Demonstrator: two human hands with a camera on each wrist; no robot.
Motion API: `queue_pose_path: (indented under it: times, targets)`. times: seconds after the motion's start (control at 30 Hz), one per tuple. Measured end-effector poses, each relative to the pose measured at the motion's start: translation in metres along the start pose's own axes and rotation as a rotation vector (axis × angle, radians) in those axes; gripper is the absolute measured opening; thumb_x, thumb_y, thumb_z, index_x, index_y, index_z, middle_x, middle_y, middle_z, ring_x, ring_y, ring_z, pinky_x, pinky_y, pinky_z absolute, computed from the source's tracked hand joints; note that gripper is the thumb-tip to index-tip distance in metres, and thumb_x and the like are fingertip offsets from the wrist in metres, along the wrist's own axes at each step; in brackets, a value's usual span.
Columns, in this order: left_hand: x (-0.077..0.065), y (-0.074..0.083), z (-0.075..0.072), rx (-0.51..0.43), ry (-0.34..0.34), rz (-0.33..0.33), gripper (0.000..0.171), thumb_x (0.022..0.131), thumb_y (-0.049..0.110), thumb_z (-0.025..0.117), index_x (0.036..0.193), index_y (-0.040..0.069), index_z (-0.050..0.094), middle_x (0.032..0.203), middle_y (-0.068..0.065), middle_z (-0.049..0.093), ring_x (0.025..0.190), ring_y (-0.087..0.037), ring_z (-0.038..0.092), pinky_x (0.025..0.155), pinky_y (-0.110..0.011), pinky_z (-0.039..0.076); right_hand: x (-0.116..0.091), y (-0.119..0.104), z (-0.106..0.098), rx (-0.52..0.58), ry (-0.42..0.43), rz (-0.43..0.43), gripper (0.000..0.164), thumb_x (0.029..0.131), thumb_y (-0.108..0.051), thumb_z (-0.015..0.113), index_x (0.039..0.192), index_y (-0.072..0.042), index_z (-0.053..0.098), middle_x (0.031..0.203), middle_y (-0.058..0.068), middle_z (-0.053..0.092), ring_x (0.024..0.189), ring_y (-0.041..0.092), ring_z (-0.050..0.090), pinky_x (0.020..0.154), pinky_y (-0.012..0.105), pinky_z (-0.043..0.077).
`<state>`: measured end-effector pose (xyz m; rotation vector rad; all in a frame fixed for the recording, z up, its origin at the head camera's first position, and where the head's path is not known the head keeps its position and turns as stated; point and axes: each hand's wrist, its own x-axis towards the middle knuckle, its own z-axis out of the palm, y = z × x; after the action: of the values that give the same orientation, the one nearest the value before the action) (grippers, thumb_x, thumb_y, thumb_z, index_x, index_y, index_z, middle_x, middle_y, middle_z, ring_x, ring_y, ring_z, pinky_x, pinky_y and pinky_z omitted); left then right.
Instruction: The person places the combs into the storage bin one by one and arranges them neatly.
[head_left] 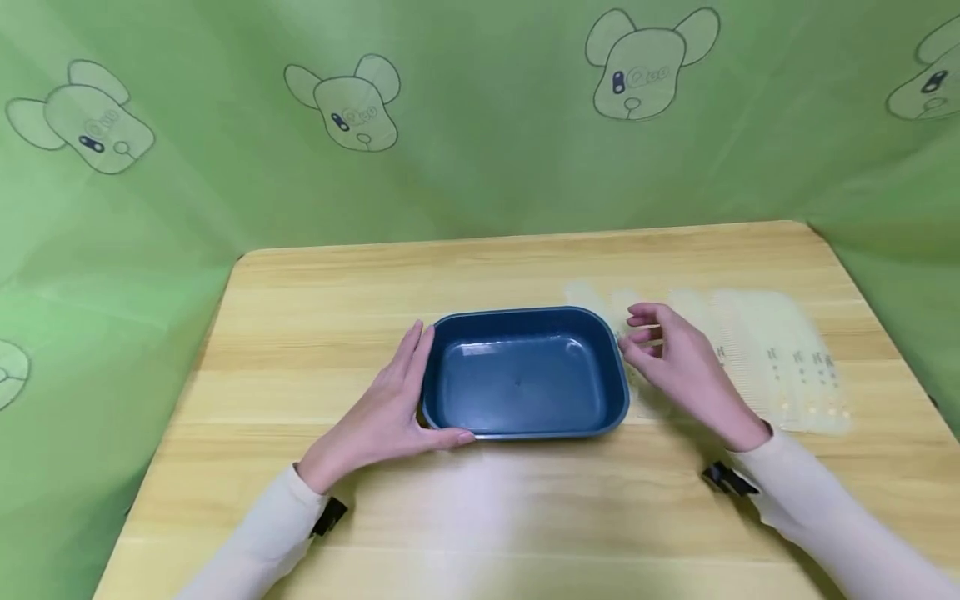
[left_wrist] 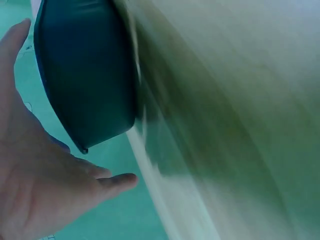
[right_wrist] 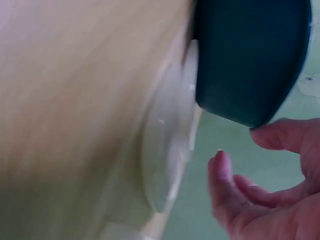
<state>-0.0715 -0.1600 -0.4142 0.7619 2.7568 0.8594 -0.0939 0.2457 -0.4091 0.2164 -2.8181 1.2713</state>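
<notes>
- Blue tray [head_left: 517,383]: middle of the wooden table [head_left: 480,517], between both hands. Only head view shows its inner floor; wrist views get outer walls and rim.
- Left hand [head_left: 382,408]: spread round the tray's left end, fingers straight, not clenched. Head view has the thumb along the near rim. Left wrist view shows fingers and thumb splayed wide; can't tell how firmly it touches.
- Right hand [head_left: 686,367]: fingers loosely bent, nothing gripped. Right wrist view shows the thumb tip at the rim corner, apparently touching, other fingertips apart from the tray. Head view alone leaves that contact unclear.
- Pale translucent pieces [head_left: 757,333]: fanned out right of the tray, partly behind the right hand. Head view shows small print and a ridged strip; right wrist view shows them side-on, blurred, right by the tray's base.
- Green backdrop [head_left: 480,183]: bear-head outlines readable in head view, mostly lost in wrist views.
- Light sleeves [head_left: 258,533] on both arms: head view only.
</notes>
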Motion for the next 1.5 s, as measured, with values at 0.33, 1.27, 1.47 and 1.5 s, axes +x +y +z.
queue_pose_path:
  times: [0.33,1.27,1.47,1.5]
  targets:
    - [0.001,-0.01,0.007,-0.103,0.057,0.057,0.148,0.077,0.074,0.089,0.176,0.015,-0.003,0.181,-0.007,0.013,0.161,-0.03,0.027,0.124,-0.057,0.034,0.012,0.01,0.012,-0.244,-0.171,0.08,0.072,0.093,-0.009,0.075,0.15,0.02,0.043,0.126,0.031,0.05,0.093,0.035,0.056,0.078,0.047,0.048]
    - [0.001,-0.013,0.007,-0.157,-0.011,-0.011,0.145,0.082,0.068,0.088,0.175,0.016,-0.011,0.182,-0.002,-0.003,0.165,-0.025,0.011,0.128,-0.053,0.024,0.028,-0.004,0.002,-0.229,-0.357,0.162,0.024,0.099,-0.012,0.067,0.112,0.006,0.057,0.095,0.012,0.058,0.089,0.032,0.056,0.077,0.042,0.044]
    - [0.004,-0.012,0.012,-0.196,-0.024,-0.017,0.146,0.082,0.065,0.09,0.175,0.016,-0.011,0.182,-0.002,-0.003,0.165,-0.023,0.011,0.128,-0.051,0.024,0.025,0.002,-0.007,-0.15,-0.332,0.173,0.032,0.109,-0.022,0.067,0.119,0.006,0.054,0.094,0.011,0.058,0.08,0.026,0.052,0.067,0.036,0.042]
    - [0.004,-0.013,0.012,-0.203,-0.023,-0.019,0.146,0.082,0.065,0.09,0.175,0.016,-0.011,0.182,-0.002,-0.003,0.164,-0.023,0.012,0.128,-0.05,0.024,0.024,0.003,-0.008,-0.143,-0.325,0.171,0.034,0.11,-0.023,0.066,0.121,0.006,0.054,0.095,0.01,0.059,0.08,0.025,0.052,0.067,0.036,0.042]
